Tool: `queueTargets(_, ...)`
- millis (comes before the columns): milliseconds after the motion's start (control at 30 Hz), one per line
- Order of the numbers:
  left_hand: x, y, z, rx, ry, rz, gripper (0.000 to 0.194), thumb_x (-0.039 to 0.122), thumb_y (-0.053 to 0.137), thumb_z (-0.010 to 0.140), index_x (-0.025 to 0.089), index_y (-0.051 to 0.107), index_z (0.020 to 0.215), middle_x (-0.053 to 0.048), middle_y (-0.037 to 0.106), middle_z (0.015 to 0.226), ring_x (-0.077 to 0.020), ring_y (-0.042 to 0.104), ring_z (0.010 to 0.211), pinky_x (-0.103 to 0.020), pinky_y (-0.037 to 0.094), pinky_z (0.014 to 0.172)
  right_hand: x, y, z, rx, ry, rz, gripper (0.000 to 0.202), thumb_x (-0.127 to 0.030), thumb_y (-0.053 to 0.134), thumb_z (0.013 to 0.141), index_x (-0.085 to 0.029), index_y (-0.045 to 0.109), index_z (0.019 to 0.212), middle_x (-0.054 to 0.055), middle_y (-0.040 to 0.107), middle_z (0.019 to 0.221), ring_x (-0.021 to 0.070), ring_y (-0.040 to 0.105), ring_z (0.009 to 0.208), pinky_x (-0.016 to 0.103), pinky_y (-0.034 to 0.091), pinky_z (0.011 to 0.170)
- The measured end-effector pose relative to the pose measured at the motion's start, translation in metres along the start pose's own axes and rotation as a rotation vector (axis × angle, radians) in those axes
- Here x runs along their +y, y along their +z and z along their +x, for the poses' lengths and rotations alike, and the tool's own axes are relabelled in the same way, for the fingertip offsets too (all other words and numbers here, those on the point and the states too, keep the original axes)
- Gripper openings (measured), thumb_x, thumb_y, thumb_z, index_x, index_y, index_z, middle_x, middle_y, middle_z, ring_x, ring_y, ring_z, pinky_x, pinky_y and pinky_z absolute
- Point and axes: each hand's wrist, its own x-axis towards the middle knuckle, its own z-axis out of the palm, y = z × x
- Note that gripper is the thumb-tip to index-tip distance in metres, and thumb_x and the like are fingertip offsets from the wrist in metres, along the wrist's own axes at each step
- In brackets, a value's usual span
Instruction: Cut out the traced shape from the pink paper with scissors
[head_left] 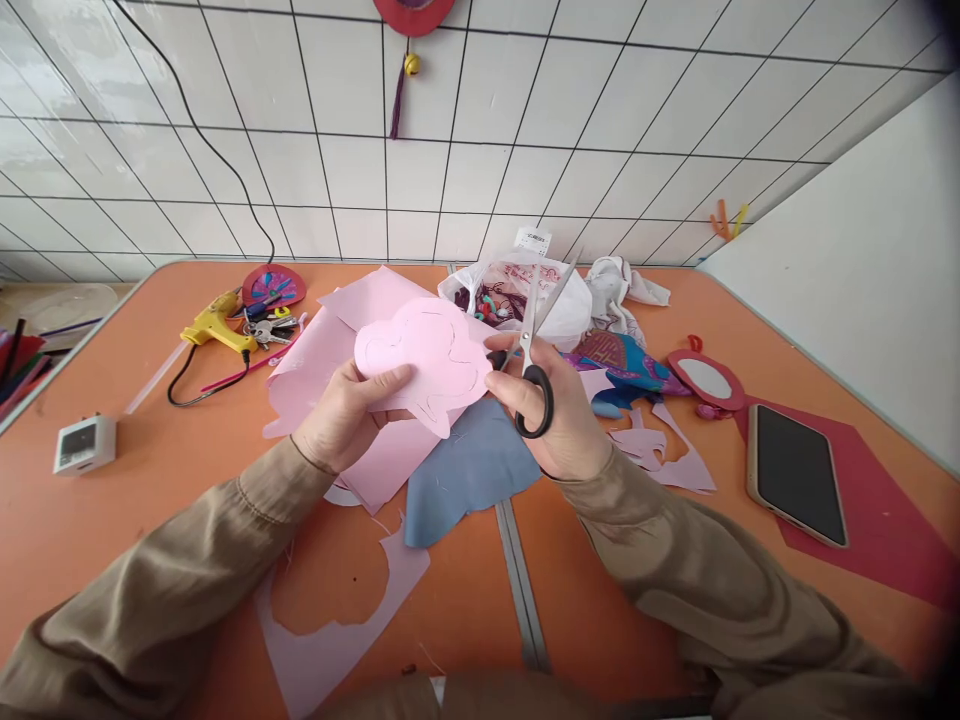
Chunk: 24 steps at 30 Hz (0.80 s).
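A pink cut-out (pixel 427 350) with rounded lobes and thin curved lines drawn on it is held up over the middle of the table. My left hand (pixel 352 405) pinches its left side, thumb on top. Black-handled scissors (pixel 528 335) are in my right hand (pixel 559 415), blades spread and pointing up, away from the cut-out. The right thumb and a finger also touch the cut-out's right edge. Beneath lie large pink sheets (pixel 315 360) and a blue-grey piece (pixel 469 465).
A yellow glue gun (pixel 217 325), keys (pixel 271 330) and a white box (pixel 85 445) sit left. Behind is a white bag (pixel 574 310). Right are pink scraps (pixel 686 465), a phone (pixel 796 475) and red sheet (pixel 885 500). A pink offcut (pixel 322 655) lies in front.
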Motion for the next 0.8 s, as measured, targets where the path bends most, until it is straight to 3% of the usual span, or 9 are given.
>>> queueTargets(233, -0.002, -0.011, 0.003, -0.093, -0.053, 0.100, 0.036, 0.034, 0.087, 0.069, 0.017, 0.078, 0.099, -0.012, 0.080, 0.097, -0.0336, 0.075, 0.095, -0.036, 0.063, 0.073, 0.003, 0.004, 0.003, 0.038, -0.072, -0.060, 0.022, -0.019, 0.063, 0.058, -0.021, 0.060, 0.080, -0.008, 0.046, 0.061, 0.0090, 0.040, 0.056, 0.025, 0.034, 0.055)
queueTargets(367, 0.004, -0.025, 0.008, -0.300, -0.070, 0.166, 0.039, 0.051, 0.083, 0.069, 0.018, 0.080, 0.090, -0.012, 0.077, 0.075, -0.0345, 0.076, 0.081, -0.037, 0.062, 0.062, 0.004, 0.002, 0.001, 0.020, -0.007, -0.014, 0.023, -0.020, 0.065, 0.058, -0.021, 0.060, 0.080, -0.009, 0.046, 0.060, 0.0086, 0.038, 0.055, 0.024, 0.033, 0.053)
queueTargets(467, 0.004, -0.027, 0.010, -0.382, -0.054, 0.231, 0.044, 0.045, 0.085, 0.068, 0.017, 0.079, 0.101, -0.012, 0.078, 0.078, -0.0275, 0.075, 0.066, -0.033, 0.062, 0.057, 0.005, 0.005, 0.001, 0.058, 0.010, 0.005, 0.022, -0.022, 0.065, 0.058, -0.021, 0.059, 0.079, -0.009, 0.045, 0.059, 0.0084, 0.037, 0.055, 0.024, 0.032, 0.053)
queueTargets(633, -0.002, -0.015, 0.006, -0.303, -0.007, 0.262, 0.042, 0.034, 0.086, 0.071, 0.020, 0.078, 0.109, -0.013, 0.079, 0.101, -0.0317, 0.076, 0.090, -0.034, 0.064, 0.064, 0.009, 0.008, -0.002, 0.030, 0.002, 0.005, 0.021, -0.020, 0.062, 0.057, -0.021, 0.059, 0.079, -0.008, 0.045, 0.060, 0.0086, 0.037, 0.056, 0.024, 0.032, 0.053)
queueTargets(800, -0.007, -0.015, 0.006, -0.111, 0.043, 0.274, 0.019, 0.031, 0.084, 0.074, 0.021, 0.081, 0.089, -0.007, 0.080, 0.088, -0.0266, 0.075, 0.080, -0.031, 0.063, 0.061, 0.011, 0.009, -0.004, -0.026, 0.011, -0.016, 0.020, -0.019, 0.062, 0.058, -0.021, 0.058, 0.078, -0.007, 0.050, 0.061, 0.0086, 0.040, 0.055, 0.023, 0.034, 0.051)
